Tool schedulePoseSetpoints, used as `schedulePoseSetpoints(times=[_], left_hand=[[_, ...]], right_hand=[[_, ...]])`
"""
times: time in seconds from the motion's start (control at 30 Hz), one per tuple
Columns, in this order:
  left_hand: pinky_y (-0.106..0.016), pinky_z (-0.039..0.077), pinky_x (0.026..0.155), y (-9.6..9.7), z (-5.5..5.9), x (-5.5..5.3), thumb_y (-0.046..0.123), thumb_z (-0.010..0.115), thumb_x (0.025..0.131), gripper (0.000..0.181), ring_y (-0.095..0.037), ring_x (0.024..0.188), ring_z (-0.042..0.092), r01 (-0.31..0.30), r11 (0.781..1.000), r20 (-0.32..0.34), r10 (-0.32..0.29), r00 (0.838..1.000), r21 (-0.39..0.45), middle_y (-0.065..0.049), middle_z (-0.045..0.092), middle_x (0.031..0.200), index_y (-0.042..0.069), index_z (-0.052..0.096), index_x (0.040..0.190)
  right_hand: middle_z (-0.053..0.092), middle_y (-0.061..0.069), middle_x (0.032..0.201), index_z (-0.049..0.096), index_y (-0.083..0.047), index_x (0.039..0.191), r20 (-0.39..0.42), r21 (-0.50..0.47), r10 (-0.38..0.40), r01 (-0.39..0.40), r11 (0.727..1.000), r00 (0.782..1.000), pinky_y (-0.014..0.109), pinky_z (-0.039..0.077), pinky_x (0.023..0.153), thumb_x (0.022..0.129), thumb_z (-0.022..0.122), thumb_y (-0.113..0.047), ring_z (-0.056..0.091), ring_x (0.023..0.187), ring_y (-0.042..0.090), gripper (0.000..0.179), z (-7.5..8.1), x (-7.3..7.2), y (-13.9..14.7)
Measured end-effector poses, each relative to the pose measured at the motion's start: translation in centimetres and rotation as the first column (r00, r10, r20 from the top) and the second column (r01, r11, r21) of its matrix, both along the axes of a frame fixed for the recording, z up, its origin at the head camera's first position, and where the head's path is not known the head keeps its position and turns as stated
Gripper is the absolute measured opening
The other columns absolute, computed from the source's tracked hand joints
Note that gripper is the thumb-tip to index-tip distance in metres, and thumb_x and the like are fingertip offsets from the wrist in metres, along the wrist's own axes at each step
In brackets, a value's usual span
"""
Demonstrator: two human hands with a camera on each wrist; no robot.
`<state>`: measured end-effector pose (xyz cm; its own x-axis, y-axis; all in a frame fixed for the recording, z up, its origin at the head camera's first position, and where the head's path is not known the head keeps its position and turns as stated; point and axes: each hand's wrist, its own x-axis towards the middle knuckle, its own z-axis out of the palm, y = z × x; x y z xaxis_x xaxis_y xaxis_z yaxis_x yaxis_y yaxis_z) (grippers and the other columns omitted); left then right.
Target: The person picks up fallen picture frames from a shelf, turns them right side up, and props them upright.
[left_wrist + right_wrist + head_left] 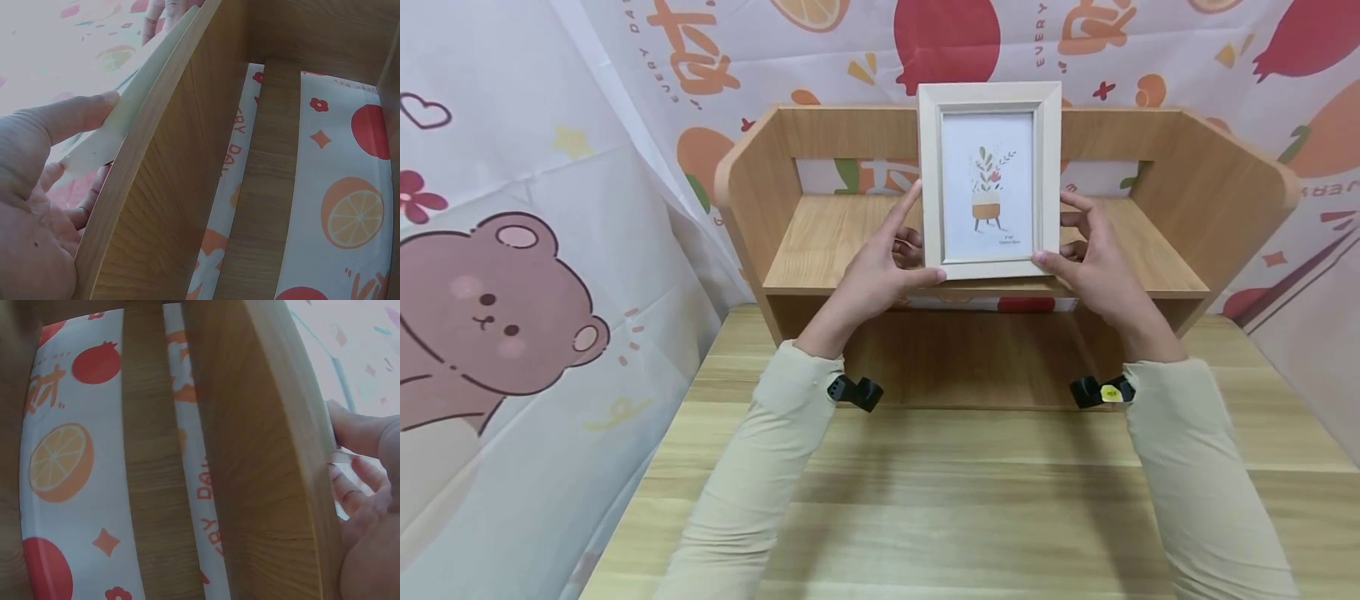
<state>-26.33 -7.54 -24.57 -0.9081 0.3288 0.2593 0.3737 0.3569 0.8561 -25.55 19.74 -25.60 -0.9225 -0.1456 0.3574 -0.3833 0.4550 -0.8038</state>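
Both hands hold a cream picture frame upright over the upper board of a wooden desk shelf. Behind its glazed front is a print of a plant in a legged pot. My left hand grips the lower left side, its thumb on the bottom corner. On the opposite side, my right hand has its thumb at the lower right corner and fingers along the edge. The left wrist view shows the left thumb against the frame's edge, close by the shelf board. In the right wrist view the board hides most of the frame.
The shelf's raised side panels stand at left and right. Under its upper board is an open lower compartment. A light wooden table extends in front. Printed cloth hangs behind, and a bear-patterned curtain hangs at left.
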Motion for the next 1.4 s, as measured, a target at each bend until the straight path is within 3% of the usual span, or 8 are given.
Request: schedulePoseSetpoints(times=[0.1, 0.3, 0.53, 0.7, 1.03, 1.4], left_hand=[[-0.032, 0.042, 0.079, 0.1, -0.1, 0.1, 0.016, 0.079, 0.08, 0.102, -0.02, 0.096, 0.051, -0.019, 1.0, -0.009, 0.019, 1.0, -0.025, -0.008, 0.051, 0.107, 0.048, 0.014, 0.151], [-0.032, 0.041, 0.076, 0.2, -0.1, 0.1, 0.017, 0.079, 0.08, 0.102, -0.02, 0.093, 0.053, -0.044, 0.998, -0.034, 0.042, 0.999, -0.045, -0.007, 0.053, 0.103, 0.054, 0.013, 0.148], [-0.033, 0.043, 0.076, 0.3, -0.3, 0.2, 0.021, 0.077, 0.082, 0.099, -0.02, 0.093, 0.056, -0.068, 0.994, -0.077, 0.061, 0.995, -0.084, -0.006, 0.054, 0.103, 0.054, 0.012, 0.149], [-0.034, 0.044, 0.077, 0.2, -0.5, 0.1, 0.02, 0.076, 0.083, 0.098, -0.02, 0.092, 0.056, -0.068, 0.994, -0.103, 0.059, 0.993, -0.087, -0.006, 0.053, 0.105, 0.053, 0.013, 0.149], [-0.034, 0.049, 0.074, -0.1, -0.5, 0.2, 0.01, 0.073, 0.084, 0.095, -0.021, 0.093, 0.056, -0.021, 0.999, -0.126, 0.015, 0.992, -0.042, -0.008, 0.05, 0.114, 0.051, 0.016, 0.149], [-0.033, 0.052, 0.063, -0.1, -0.5, 0.5, 0.002, 0.071, 0.084, 0.093, -0.021, 0.091, 0.056, -0.001, 1.0, -0.102, 0.003, 0.995, 0.018, -0.009, 0.051, 0.117, 0.045, 0.022, 0.15]], right_hand=[[0.036, 0.016, 0.141, 0.019, -0.019, 0.15, -0.045, -0.003, -0.001, 0.001, 1.0, 0.999, 0.011, 0.044, 0.075, 0.09, 0.064, -0.004, 0.049, 0.092, 0.01, 0.077, -0.3, 0.0, -0.1], [0.037, 0.016, 0.139, 0.019, -0.021, 0.15, -0.112, -0.018, -0.009, 0.007, 1.0, 0.994, 0.015, 0.038, 0.081, 0.09, 0.063, -0.001, 0.043, 0.102, 0.005, 0.077, -0.6, -0.1, -0.4], [0.037, 0.018, 0.139, 0.018, -0.024, 0.151, -0.112, -0.026, -0.053, 0.051, 0.998, 0.992, 0.017, 0.039, 0.08, 0.09, 0.064, -0.005, 0.044, 0.097, 0.009, 0.078, -0.8, 0.0, -0.6], [0.038, 0.012, 0.138, 0.02, -0.03, 0.149, -0.096, -0.057, -0.074, 0.069, 0.996, 0.993, 0.017, 0.043, 0.078, 0.09, 0.066, -0.008, 0.045, 0.095, 0.012, 0.079, -0.9, 0.2, -0.8], [0.041, 0.011, 0.137, 0.025, -0.031, 0.15, -0.143, -0.059, -0.119, 0.112, 0.992, 0.982, 0.016, 0.043, 0.075, 0.089, 0.067, -0.008, 0.047, 0.094, 0.01, 0.077, -1.2, 0.3, -1.0], [0.042, 0.01, 0.138, 0.024, -0.032, 0.149, -0.157, -0.046, -0.142, 0.136, 0.99, 0.977, 0.015, 0.043, 0.075, 0.089, 0.067, -0.012, 0.048, 0.096, 0.01, 0.077, -1.4, 0.7, -1.1]])
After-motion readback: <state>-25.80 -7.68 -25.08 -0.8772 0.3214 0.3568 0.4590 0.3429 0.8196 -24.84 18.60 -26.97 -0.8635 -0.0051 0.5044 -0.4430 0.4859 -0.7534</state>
